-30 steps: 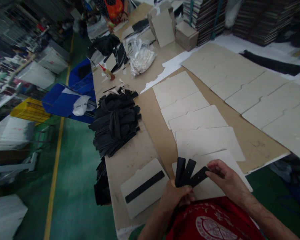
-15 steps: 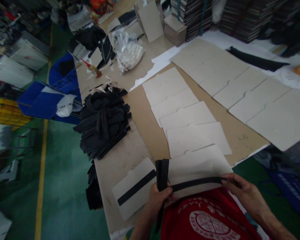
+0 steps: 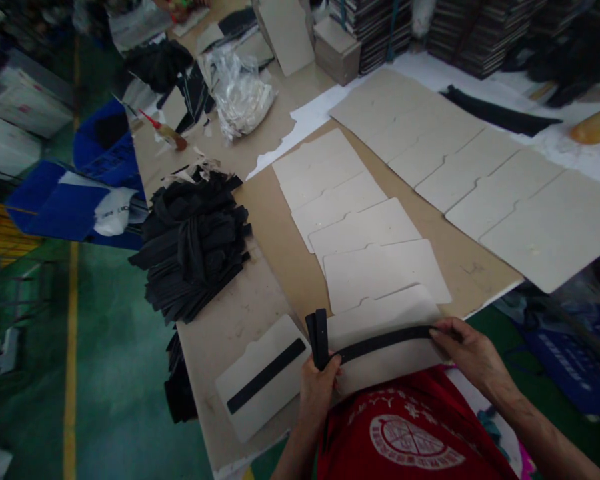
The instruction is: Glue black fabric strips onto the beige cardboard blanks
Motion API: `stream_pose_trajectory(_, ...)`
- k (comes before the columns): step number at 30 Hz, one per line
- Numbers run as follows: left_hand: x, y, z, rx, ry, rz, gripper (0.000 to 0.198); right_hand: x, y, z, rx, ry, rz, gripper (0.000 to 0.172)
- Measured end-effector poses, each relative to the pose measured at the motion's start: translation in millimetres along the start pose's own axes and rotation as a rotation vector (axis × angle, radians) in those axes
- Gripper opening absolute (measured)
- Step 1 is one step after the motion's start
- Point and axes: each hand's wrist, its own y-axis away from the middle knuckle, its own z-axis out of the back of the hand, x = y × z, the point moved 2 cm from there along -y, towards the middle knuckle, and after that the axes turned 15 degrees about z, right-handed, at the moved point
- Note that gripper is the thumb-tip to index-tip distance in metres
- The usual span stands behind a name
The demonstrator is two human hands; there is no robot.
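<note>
A black strip stretches between my hands over the nearest pale board. My left hand is closed on the strip's left end and on a small bundle of black strips that stands up from the fist. At the strip's right end, my right hand pinches it between thumb and fingers. To the left lies another pale board with a black strip lying along it. More pale boards overlap in a row beyond the nearest one.
A heap of black strips lies at the table's left edge. Another row of pale boards runs along the right. Farther back are a clear plastic bag, a red-tipped bottle, a small box and tied stacks.
Both hands have moved slightly up, away from the red shirt, and the strip between them lies higher over the board. The camera view has shifted a little.
</note>
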Motion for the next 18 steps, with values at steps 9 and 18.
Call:
stream_pose_trajectory(9,8,0,-2.9,-0.025,-0.117,-0.016,0.033,-11,-6,0,-0.043,0.019,-0.026,0.049)
stream_pose_trajectory(18,8,-7,-5.1,-0.062,-0.099,-0.016,0.039,-14,-12,-3,-0.107,0.125,0.021,0.05)
